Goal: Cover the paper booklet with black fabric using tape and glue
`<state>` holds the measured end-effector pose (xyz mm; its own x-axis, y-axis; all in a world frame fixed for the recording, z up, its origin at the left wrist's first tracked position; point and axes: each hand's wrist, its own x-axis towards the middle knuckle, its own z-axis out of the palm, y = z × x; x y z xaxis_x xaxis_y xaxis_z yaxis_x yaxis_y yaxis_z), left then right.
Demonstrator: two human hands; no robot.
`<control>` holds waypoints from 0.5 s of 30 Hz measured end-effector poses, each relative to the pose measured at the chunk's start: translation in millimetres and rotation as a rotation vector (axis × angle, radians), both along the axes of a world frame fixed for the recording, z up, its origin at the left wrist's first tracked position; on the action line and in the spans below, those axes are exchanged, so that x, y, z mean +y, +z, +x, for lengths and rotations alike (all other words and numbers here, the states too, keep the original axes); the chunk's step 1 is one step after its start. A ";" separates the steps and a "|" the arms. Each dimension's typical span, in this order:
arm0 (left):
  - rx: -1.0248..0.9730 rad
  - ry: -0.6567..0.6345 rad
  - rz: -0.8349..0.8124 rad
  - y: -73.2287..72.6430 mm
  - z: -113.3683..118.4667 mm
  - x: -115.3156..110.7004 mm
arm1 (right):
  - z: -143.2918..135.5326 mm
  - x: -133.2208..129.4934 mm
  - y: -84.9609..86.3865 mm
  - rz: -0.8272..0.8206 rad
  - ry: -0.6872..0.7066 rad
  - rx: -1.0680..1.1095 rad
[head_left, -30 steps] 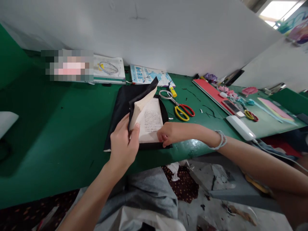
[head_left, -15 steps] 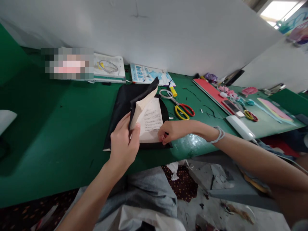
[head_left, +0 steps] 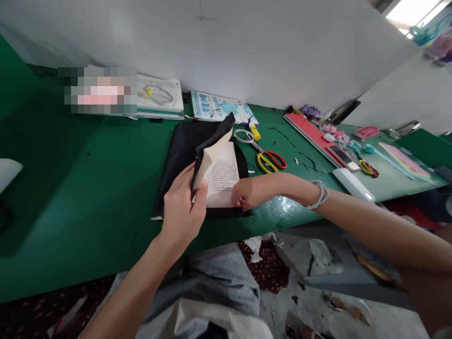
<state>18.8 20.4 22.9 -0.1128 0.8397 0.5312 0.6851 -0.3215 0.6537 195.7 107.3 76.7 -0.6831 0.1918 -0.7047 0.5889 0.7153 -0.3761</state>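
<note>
An open book [head_left: 223, 174] with printed pages lies on a black sheet [head_left: 192, 134] on the green table. My left hand [head_left: 184, 202] grips the book's raised block of pages and its black cover, holding them tilted up. At the lower right corner of the printed page is my right hand [head_left: 247, 193], its fingers curled down against the page and the black edge. What those fingers hold, if anything, is hidden. Just beyond the book are scissors [head_left: 271, 161] with red and yellow handles, a roll of tape [head_left: 244, 136] and a yellow glue stick [head_left: 254, 131].
Along the wall stand a blue-and-white book [head_left: 222, 108] and a stack of books [head_left: 160, 96]. To the right are a red board [head_left: 307, 134], a phone [head_left: 343, 157], a long white device [head_left: 353, 184] and more scissors [head_left: 369, 168]. Black scraps are scattered on the green table [head_left: 106, 188].
The raised pages in my left hand have shifted slightly to the right. My right hand stays at the page corner, its fingers curled a little further under. The view has moved slightly.
</note>
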 end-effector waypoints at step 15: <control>0.012 -0.011 -0.007 -1.0 0.6 0.3 | -10.5 -8.2 0.9 0.149 0.172 -0.021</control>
<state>19.4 20.7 21.9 -0.0970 0.8446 0.5265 0.6896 -0.3244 0.6474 185.2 99.0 77.7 -0.6998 0.1769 -0.6921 0.4604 0.8525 -0.2476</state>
